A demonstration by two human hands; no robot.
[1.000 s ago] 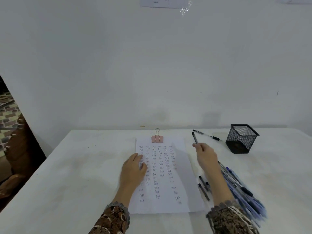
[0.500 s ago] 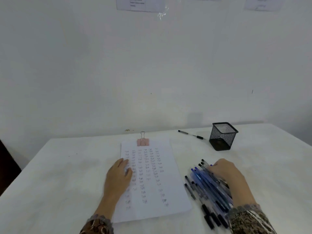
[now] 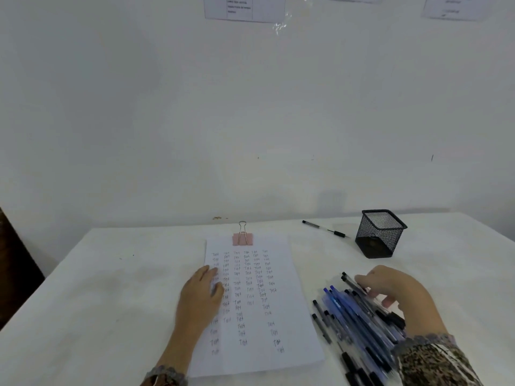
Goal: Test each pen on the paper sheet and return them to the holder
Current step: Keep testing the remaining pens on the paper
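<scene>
Right hand (image 3: 398, 296) had settled, fingers curled, grip unclear, onto probably light, slippery pens (image 3: 359, 319), best pinched mid-barrel; left hand (image 3: 200, 296) lay flat on paper (image 3: 292, 316).

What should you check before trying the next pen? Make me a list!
1. Paper sheet held flat: ok, the left hand presses on it.
2. Binder clip on the sheet's top edge: ok.
3. Room to write: ok, there are blank gaps in the lower rows.
4. Right hand has just one pen: cannot tell, its fingers are in the pen pile.
5. Holder upright: ok, with no pens sticking out.
6. Lone pen put away: not ok, it lies outside the holder.
</scene>
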